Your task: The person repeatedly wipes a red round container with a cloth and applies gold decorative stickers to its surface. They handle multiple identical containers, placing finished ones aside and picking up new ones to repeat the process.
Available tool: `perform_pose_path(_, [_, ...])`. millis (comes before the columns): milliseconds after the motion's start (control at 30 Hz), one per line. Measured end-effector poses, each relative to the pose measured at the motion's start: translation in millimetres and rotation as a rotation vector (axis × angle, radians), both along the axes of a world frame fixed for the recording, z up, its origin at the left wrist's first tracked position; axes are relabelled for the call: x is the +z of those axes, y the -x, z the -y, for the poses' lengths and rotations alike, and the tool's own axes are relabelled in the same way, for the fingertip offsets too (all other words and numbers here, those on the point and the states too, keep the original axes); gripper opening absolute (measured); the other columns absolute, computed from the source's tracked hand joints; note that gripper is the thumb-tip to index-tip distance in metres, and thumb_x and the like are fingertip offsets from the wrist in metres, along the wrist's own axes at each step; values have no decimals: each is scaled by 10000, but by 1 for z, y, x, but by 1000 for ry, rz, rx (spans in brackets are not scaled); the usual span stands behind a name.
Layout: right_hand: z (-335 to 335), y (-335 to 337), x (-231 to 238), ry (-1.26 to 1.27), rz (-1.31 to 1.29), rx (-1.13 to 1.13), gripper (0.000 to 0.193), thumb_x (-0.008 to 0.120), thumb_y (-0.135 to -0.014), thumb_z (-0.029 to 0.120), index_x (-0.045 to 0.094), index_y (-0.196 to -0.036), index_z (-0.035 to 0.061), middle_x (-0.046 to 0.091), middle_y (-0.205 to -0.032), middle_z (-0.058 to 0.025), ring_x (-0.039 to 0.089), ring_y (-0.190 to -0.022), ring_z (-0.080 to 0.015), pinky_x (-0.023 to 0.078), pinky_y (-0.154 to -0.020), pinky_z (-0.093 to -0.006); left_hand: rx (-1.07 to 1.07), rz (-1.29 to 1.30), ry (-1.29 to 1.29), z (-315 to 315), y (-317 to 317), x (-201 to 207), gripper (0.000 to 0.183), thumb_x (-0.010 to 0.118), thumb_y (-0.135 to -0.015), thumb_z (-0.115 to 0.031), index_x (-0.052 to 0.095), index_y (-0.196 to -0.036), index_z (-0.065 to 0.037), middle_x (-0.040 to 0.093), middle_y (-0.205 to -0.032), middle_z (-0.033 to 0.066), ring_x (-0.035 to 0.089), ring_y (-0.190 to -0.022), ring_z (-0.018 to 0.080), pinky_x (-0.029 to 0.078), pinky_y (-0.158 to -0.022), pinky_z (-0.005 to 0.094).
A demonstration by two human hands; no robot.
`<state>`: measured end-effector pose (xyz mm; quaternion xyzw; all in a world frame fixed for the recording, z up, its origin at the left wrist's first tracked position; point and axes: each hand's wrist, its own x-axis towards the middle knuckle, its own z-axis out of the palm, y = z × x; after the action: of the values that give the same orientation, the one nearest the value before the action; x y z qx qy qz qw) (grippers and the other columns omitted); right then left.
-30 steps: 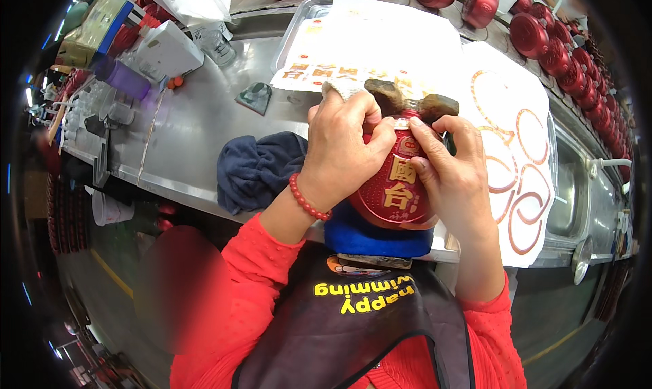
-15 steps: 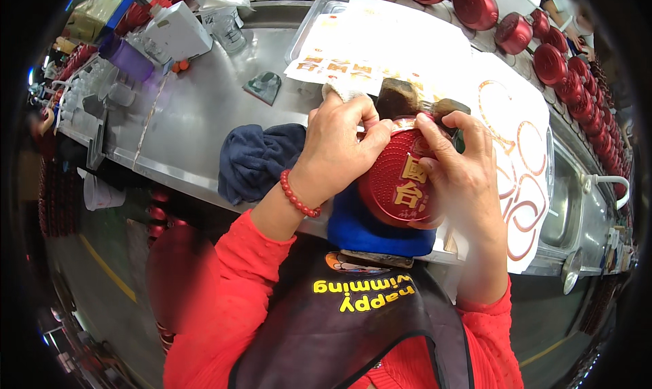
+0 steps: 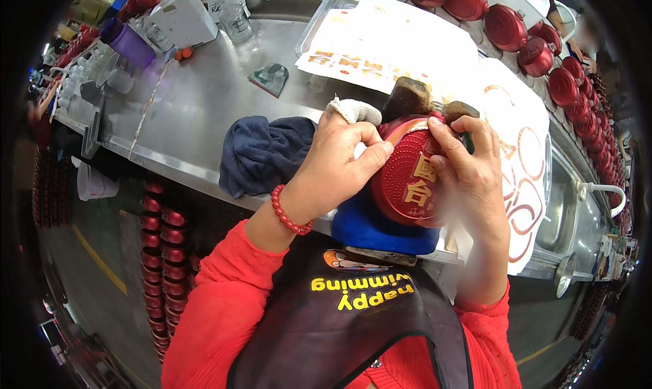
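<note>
A round red bottle with a studded face and raised gold characters lies tilted on a blue cloth pad in front of me. Along its upper rim runs a narrow pale orange decal strip. My left hand pinches the strip's left end between thumb and forefinger; a white cloth finger cover is on one of its fingers. My right hand presses the strip to the rim with its fingertips, the other fingers bent around the bottle's right side. Dark blocks stand behind the bottle.
A crumpled navy cloth lies left of the bottle on the metal bench. Decal sheets lie behind, and ring-shaped decals at right. A sink is farther right. Red bottles line the back.
My left hand has drawn slightly down and left from the rim, and more of the strip shows between my hands. My right hand and the bottle have shifted slightly right in the picture.
</note>
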<state>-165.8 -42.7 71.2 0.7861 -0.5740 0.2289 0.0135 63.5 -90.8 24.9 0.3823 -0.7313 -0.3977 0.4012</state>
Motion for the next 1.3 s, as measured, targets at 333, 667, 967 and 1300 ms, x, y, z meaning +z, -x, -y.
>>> perform_pose_path(333, [0,1,-2,10,5,17,495,758,-806,-3,714,-1281,132,572,-1182,-92,573,-1139,-312,485,-996,-433,208,115,183,1,1,-7,260,681,-979,-278,654,-921,-26,647,-972,133,588,-1025,248,449,-923,382])
perform_pose_path(667, [2,1,-3,9,28,35,447,760,-832,91,707,-1275,123,563,-1165,-110,548,-1138,-331,461,-968,-454,41,-255,-169,25,40,-28,298,736,-967,-303,601,-949,-39,615,-888,118,569,-829,238,472,-763,371])
perform_pose_path(967, [0,-1,-2,11,-31,29,504,762,-829,88,686,-1323,154,553,-1233,-106,549,-1170,-322,458,-975,-460,50,-17,-152,-19,-3,-16,253,689,-998,-311,606,-969,-74,606,-941,60,518,-914,129,428,-830,289])
perform_pose_path(1300, [2,-3,-6,6,-23,46,512,756,-825,54,682,-1325,137,562,-1229,-108,561,-1151,-316,469,-988,-461,5,-48,-89,-42,-10,-18,214,710,-947,-225,706,-798,-72,654,-1188,155,519,-1144,303,328,-1088,411])
